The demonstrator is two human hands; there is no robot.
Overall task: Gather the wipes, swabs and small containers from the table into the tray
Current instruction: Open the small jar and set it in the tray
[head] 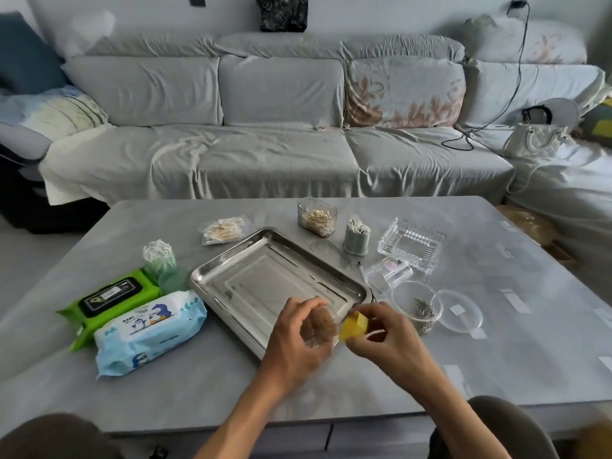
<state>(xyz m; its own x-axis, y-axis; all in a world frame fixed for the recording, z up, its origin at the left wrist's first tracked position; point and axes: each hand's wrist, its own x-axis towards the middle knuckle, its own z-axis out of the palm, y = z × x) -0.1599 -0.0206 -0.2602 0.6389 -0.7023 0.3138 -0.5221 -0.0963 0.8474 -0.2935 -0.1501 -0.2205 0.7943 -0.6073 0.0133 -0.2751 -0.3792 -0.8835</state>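
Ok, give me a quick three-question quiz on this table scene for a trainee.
1. True or false: the metal tray already holds both packs of wipes.
2. What is the right hand pinching? A) a yellow cap B) a swab C) a spoon
3. Which pack lies nearer the person: the blue wipes pack or the green wipes pack?

Key: 1. False, both lie on the table left of the tray. 2. A. 3. The blue one.
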